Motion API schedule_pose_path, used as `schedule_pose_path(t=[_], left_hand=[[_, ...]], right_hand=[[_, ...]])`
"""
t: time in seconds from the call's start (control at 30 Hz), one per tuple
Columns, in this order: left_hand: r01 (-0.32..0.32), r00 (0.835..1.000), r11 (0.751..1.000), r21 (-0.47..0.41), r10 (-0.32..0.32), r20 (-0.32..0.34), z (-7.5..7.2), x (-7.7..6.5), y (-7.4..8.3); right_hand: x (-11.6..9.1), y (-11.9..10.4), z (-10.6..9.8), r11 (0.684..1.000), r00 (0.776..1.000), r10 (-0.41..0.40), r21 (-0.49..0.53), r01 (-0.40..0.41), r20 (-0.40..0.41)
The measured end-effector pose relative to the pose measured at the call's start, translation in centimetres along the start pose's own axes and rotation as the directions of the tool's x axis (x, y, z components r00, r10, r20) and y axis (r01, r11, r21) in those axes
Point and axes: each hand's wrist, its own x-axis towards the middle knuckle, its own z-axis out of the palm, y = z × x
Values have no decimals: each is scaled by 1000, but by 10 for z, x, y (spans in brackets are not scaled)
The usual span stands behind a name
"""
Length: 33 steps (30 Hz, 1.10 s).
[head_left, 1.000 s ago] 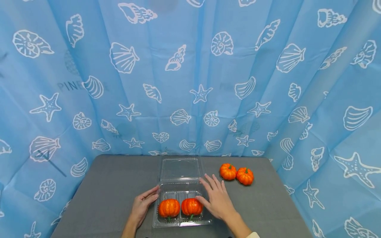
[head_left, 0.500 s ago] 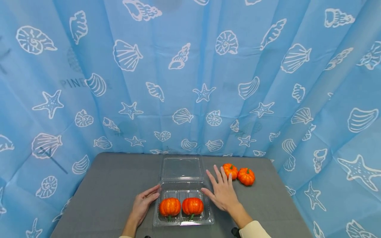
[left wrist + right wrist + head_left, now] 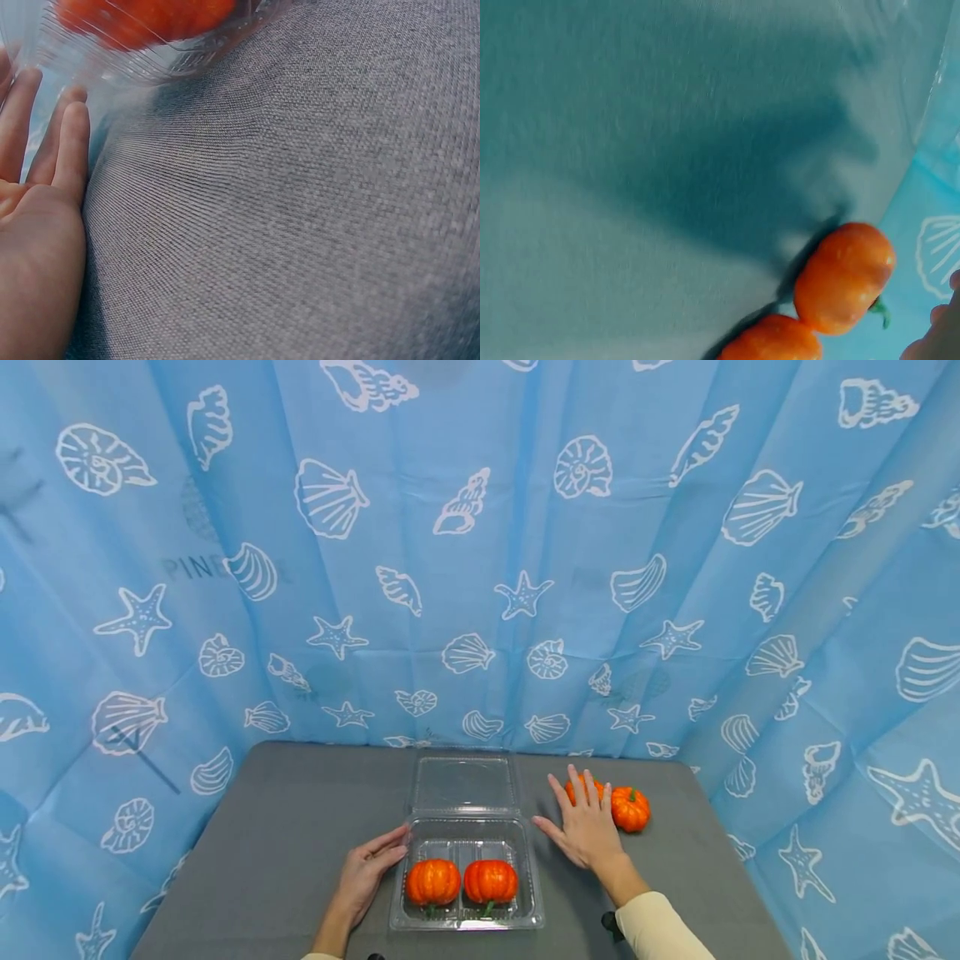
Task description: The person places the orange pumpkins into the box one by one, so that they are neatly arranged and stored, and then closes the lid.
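Note:
Two orange toy pumpkins, one left (image 3: pixel 432 882) and one right (image 3: pixel 491 882), lie side by side in the base of a clear plastic clamshell box (image 3: pixel 467 925). Its lid (image 3: pixel 463 783) is folded back flat behind it. My left hand (image 3: pixel 362 878) touches the box's left side with fairly straight fingers, seen also in the left wrist view beside the clear wall. With fingers spread, my right hand (image 3: pixel 588 835) is over the nearer of two more pumpkins, partly hiding it. In the right wrist view that pumpkin (image 3: pixel 845 277) touches its neighbour (image 3: pixel 772 341); only fingertips (image 3: pixel 937 330) show at the edge.
A grey cloth-covered table (image 3: pixel 300 827) bears everything. Behind and to the right hangs a blue curtain (image 3: pixel 480 568) with white shell and starfish prints. A small black object (image 3: pixel 611 927) shows beside the right sleeve (image 3: pixel 663 927).
My right hand has moved off the right pumpkin in the box, rightward and away from me, to the loose pumpkins. My left hand has stayed at the box's left side.

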Motion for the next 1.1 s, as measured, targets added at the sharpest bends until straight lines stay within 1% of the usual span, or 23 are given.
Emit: schedule_pose_path(t=[0.2,0.3,0.4,0.47,0.57,0.63,0.77,0.87,1.0,1.1], left_hand=[[22,1000,1000,-17,-22,-12,-1,1,1],[22,1000,1000,-15,-22,-16,-1,1,-1],[11,1000,1000,-11,-11,-5,-2,2,-2],[2,1000,1000,-4,-2,7,-2,2,-3],[-12,1000,1000,-3,12,23,-4,3,-5],[-10,1000,1000,-11,11,18,-4,3,-5],[25,1000,999,-32,-25,-8,-4,3,-6],[46,999,998,-33,-47,-24,-4,3,-5],[42,999,999,-17,-42,-25,-3,4,-5],[46,999,999,-20,-47,-23,-3,5,-4]], right_hand=[[8,17,0,999,998,47,10,-48,41],[9,24,-3,998,996,64,5,-65,58],[10,30,-6,997,995,78,-11,-78,68],[11,34,-7,997,994,82,-19,-81,76],[14,42,-3,997,993,81,-19,-80,90],[16,47,1,998,994,69,-12,-69,83],[18,47,-4,996,988,92,-24,-90,123],[21,44,-12,992,977,123,-41,-117,176],[24,45,-11,991,973,130,-63,-120,192],[26,46,-8,990,974,131,-75,-119,187]])
